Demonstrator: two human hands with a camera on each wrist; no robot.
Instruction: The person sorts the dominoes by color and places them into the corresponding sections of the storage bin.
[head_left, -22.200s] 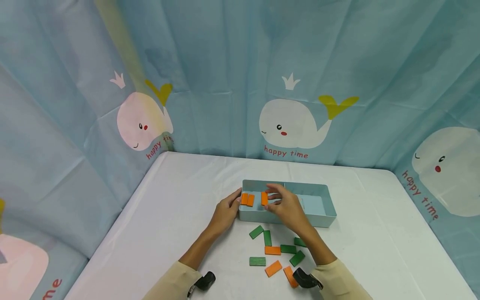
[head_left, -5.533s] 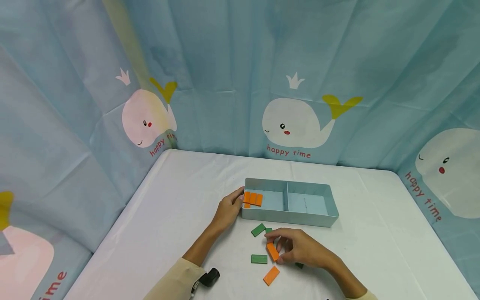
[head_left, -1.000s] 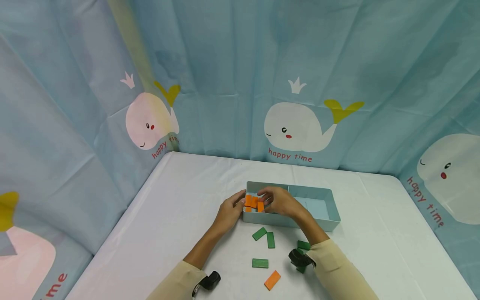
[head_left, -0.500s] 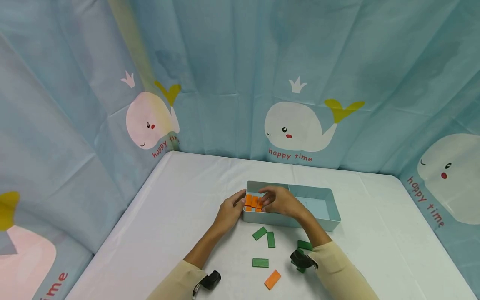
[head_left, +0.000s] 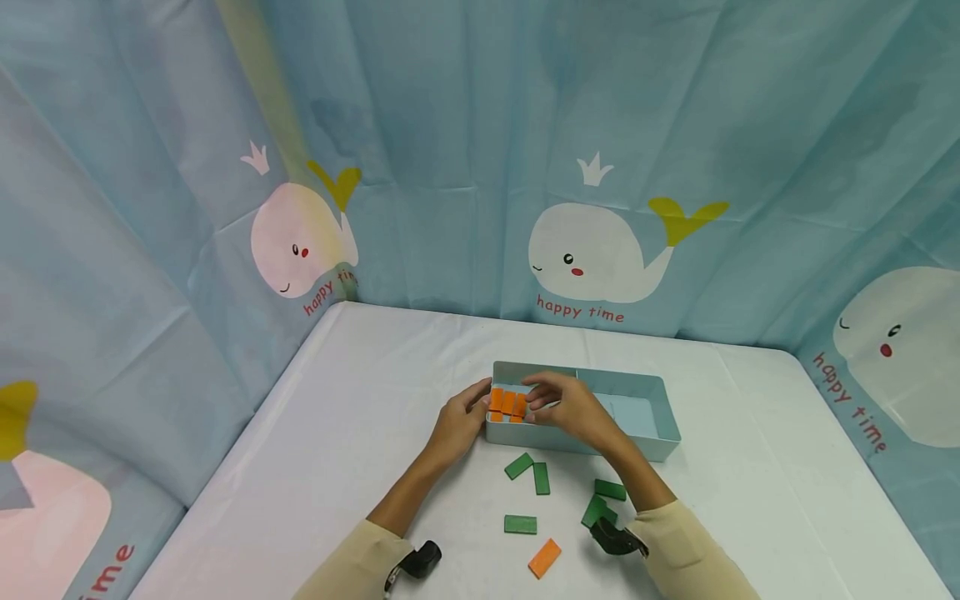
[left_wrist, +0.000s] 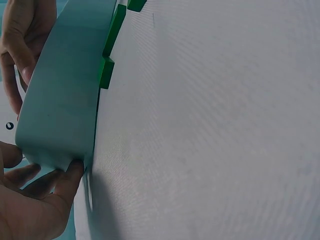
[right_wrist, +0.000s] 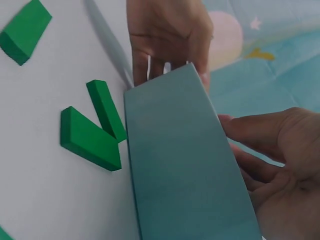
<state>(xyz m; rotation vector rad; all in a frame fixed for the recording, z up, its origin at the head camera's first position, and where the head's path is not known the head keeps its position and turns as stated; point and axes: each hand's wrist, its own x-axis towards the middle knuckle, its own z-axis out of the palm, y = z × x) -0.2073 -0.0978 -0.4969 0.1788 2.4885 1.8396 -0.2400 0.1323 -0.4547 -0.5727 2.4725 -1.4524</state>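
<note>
A blue-grey two-compartment box (head_left: 540, 435) stands on the white table. My left hand (head_left: 456, 427) grips its left end; in the left wrist view the fingers of that left hand (left_wrist: 37, 205) lie against the end wall, thumb at the rim. Inside the left compartment, several orange blocks (head_left: 508, 403) sit side by side in two rows. My right hand (head_left: 570, 408) hovers over this compartment, its bent fingers just right of the orange blocks, with nothing seen between them. The box wall hides part of the right hand (right_wrist: 285, 160) in the right wrist view.
In front of the box lie several loose green blocks (head_left: 521, 525), some overlapping near the right wrist. One orange block (head_left: 544, 558) lies closest to the table's front. The right compartment (head_left: 637, 415) shows only its bare floor. A whale-print curtain (head_left: 450, 233) hangs behind the table.
Over the last second the right hand sets an orange block down at the right end of the rows, lets go and draws slightly right. Earlier, more orange blocks lay on the table.
</note>
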